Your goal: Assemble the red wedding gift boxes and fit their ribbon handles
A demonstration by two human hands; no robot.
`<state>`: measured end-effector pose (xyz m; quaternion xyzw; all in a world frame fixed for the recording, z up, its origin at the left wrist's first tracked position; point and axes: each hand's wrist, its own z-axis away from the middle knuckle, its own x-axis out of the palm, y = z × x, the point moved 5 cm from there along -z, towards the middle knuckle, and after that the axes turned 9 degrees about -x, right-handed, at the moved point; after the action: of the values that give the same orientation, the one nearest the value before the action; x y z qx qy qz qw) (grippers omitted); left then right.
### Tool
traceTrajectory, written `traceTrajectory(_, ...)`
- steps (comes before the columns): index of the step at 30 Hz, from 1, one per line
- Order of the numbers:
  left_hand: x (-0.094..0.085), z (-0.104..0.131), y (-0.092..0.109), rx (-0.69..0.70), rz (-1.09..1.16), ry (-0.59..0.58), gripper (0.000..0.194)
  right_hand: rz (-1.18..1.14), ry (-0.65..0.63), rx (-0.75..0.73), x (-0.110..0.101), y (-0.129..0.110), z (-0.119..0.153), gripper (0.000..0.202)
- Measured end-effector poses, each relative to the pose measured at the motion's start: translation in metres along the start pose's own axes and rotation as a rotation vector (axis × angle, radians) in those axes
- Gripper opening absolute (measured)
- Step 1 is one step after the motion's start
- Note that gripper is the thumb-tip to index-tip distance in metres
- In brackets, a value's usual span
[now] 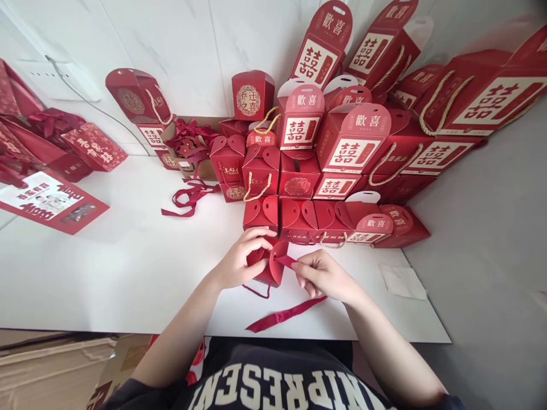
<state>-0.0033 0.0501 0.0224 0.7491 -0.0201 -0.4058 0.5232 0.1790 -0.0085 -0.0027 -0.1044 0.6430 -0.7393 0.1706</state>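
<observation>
A small red gift box (pixel 277 273) stands on the white table near its front, its rounded top flaps partly covered by fingers. My left hand (pixel 239 259) is curled over the left side of this box and grips its top. My right hand (pixel 320 276) pinches a dark red ribbon (pixel 285 261) whose end meets the slot in the box's right flap. More ribbon (pixel 282 316) trails below that hand along the tabletop. A dark red cord handle (pixel 258 292) hangs at the box's front.
Red gift boxes (pixel 299 222) are stacked behind and to the right, against the wall. An open carton of ribbons (pixel 192 139) sits at the back, with a loose ribbon (pixel 188 196) before it. A printed card (pixel 92 209) and red bags lie left. A white tissue (pixel 401 281) lies right.
</observation>
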Motion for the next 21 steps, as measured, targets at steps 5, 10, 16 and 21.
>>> traceTrajectory(5, -0.003, 0.001, 0.0, -0.002, -0.005, -0.001, 0.019, 0.052, 0.051, -0.034, -0.001, -0.005, -0.003, 0.044)
traceTrajectory(10, -0.004, 0.001, -0.001, -0.001, -0.014, 0.0, 0.021, 0.111, 0.101, -0.048, -0.007, -0.009, -0.003, 0.041)
traceTrajectory(16, -0.003, 0.002, -0.002, 0.017, -0.037, 0.009, 0.019, 0.067, 0.049, -0.051, -0.002, -0.007, -0.007, 0.041)
traceTrajectory(21, -0.004, 0.001, 0.0, 0.012, -0.063, 0.018, 0.013, -0.005, -0.019, -0.049, 0.01, -0.003, -0.017, 0.045)
